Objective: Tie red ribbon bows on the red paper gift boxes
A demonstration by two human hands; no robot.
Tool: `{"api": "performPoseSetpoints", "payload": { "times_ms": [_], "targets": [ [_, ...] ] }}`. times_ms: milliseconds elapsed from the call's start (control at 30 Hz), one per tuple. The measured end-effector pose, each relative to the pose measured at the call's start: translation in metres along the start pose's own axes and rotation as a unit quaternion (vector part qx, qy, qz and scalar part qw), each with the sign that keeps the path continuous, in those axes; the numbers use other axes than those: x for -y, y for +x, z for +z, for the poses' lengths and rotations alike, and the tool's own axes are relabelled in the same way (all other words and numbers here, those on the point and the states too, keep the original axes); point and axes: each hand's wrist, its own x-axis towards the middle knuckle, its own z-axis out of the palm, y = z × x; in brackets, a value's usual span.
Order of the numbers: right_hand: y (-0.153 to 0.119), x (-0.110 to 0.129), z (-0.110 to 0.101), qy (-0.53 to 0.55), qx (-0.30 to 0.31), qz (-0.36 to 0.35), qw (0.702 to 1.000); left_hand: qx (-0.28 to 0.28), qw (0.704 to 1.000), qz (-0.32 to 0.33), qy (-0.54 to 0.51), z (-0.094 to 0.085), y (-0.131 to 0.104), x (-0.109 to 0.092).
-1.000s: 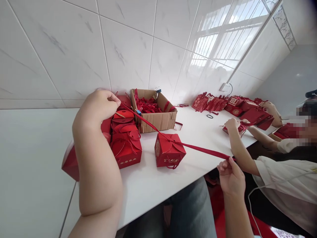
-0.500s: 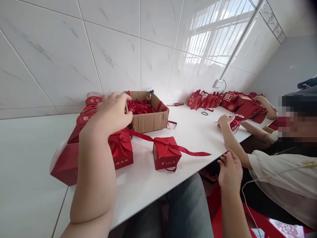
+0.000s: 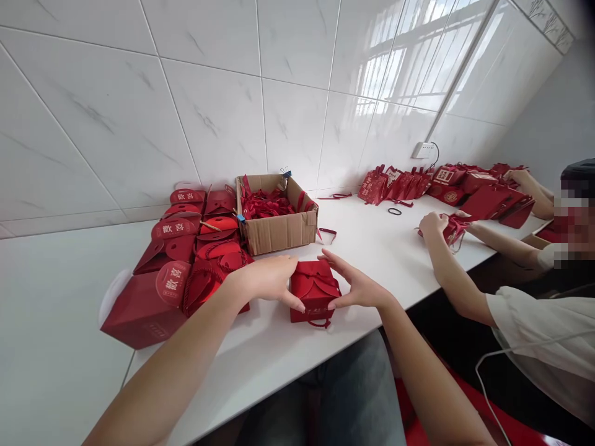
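Note:
A small red box (image 3: 314,297) with petal-like top flaps and a ribbon across it stands near the table's front edge, a red cord loop at its base. My left hand (image 3: 272,279) is at the box's left side, thumb and fingers apart. On the right side, my right hand (image 3: 357,285) has its fingers spread, the thumb at the box's front corner. Whether either hand presses on the box is hard to tell. Behind it is a cardboard box (image 3: 279,233) full of red ribbons (image 3: 267,204).
Rows of red gift boxes (image 3: 144,303) stand at the left. A black ring (image 3: 394,211) and red bags (image 3: 374,184) lie by the tiled wall. At the right, a person's hands (image 3: 434,224) handle a red item; another hand shows behind.
My left hand has moved down and right from the cardboard box to the small red box. My right hand has come in from the right. The ribbon's long ends no longer stretch out sideways.

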Motion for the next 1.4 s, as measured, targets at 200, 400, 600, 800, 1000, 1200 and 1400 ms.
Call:
{"api": "performPoseSetpoints", "payload": {
  "times_ms": [200,400,600,800,1000,1200,1400],
  "targets": [
    [0.000,-0.001,0.006,0.001,-0.032,-0.030,0.999,-0.016,0.999,0.028,-0.010,0.001,0.004,0.005],
    [-0.003,0.007,0.003,-0.067,-0.041,-0.067,0.995,-0.009,0.997,0.034,-0.063,0.001,0.001,0.010],
    [-0.006,0.016,0.006,-0.077,-0.064,-0.098,0.990,-0.038,0.993,0.069,-0.088,0.003,0.003,0.002],
    [-0.006,0.012,0.009,-0.101,-0.060,-0.093,0.989,-0.053,0.994,0.066,-0.075,0.007,0.007,-0.003],
    [-0.011,0.007,0.016,0.024,-0.143,-0.021,0.989,-0.064,0.995,0.031,-0.064,0.002,-0.001,0.005],
    [-0.007,0.019,0.016,0.079,-0.164,0.139,0.973,-0.068,0.996,-0.041,-0.031,-0.007,-0.007,0.009],
    [-0.006,0.033,0.015,0.126,-0.083,0.218,0.964,-0.053,0.998,-0.009,-0.033,0.000,0.003,0.009]
  ]
}}
